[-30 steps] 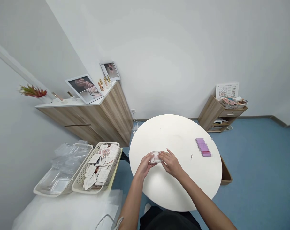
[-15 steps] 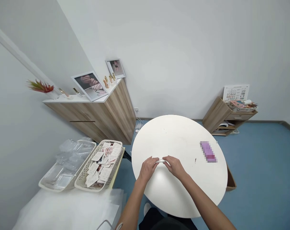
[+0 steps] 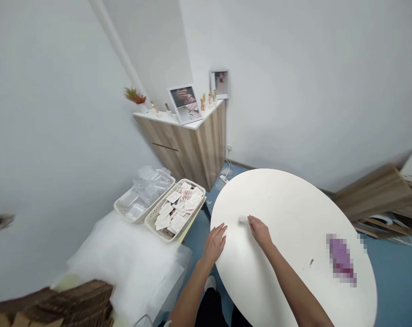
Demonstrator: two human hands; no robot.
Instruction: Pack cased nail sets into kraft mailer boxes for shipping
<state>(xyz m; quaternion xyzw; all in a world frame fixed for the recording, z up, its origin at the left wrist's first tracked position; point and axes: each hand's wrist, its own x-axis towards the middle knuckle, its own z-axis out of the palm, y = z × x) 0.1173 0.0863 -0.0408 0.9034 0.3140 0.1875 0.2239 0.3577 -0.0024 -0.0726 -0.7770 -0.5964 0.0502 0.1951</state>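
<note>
A small clear plastic case (image 3: 243, 219) lies on the round white table (image 3: 294, 213). My right hand (image 3: 259, 229) rests on the table with its fingertips closed on the case's right end. My left hand (image 3: 215, 241) hovers at the table's left edge, fingers stretched out and empty, a little apart from the case.
A cream basket of small nail cards (image 3: 178, 211) and a tray of clear plastic cases (image 3: 143, 195) stand to the left on a low surface with white foam sheets (image 3: 124, 259). Brown cartons (image 3: 73, 302) lie at lower left. A wooden cabinet (image 3: 188, 141) stands behind; a blurred purple item (image 3: 342, 259) lies on the table.
My left hand has let go of the clear case and drawn back to the table's left edge. The right hand alone keeps hold of it. My view has swung to the left.
</note>
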